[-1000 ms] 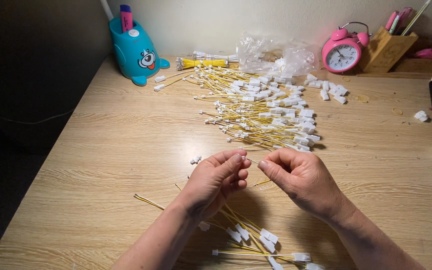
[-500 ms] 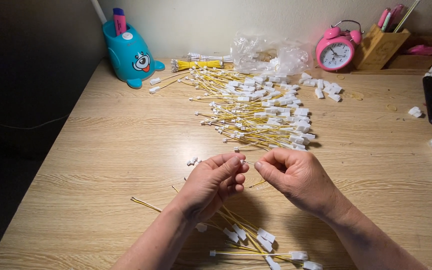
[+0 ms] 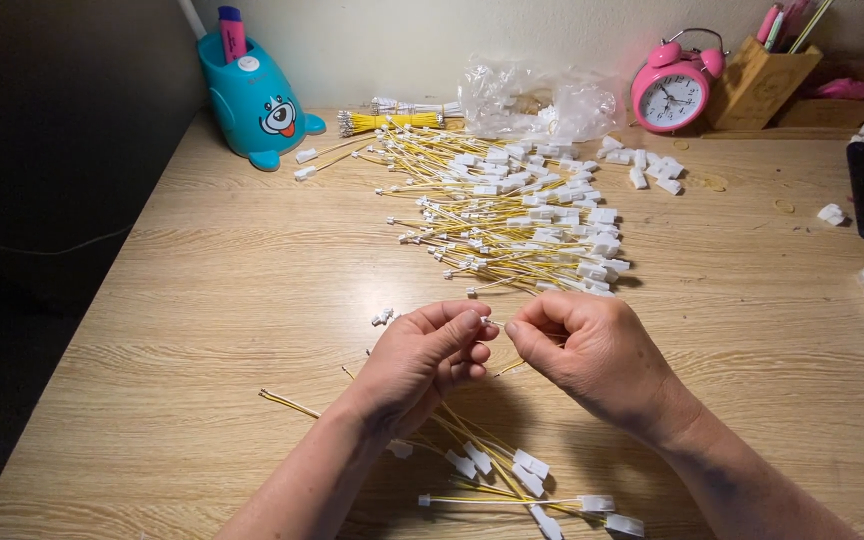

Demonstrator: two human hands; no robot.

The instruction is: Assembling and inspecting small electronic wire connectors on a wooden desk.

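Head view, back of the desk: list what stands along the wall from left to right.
Blue pen holder → yellow wire bundle → clear plastic bag → pink alarm clock → wooden pen box.

Thin yellow wire [image 3: 508,367], small white end, pinched between fingers above table.

Light wood-grain worktop [image 3: 202,300] under warm light, pale wall [image 3: 402,40] behind it, deep shadow off its left edge
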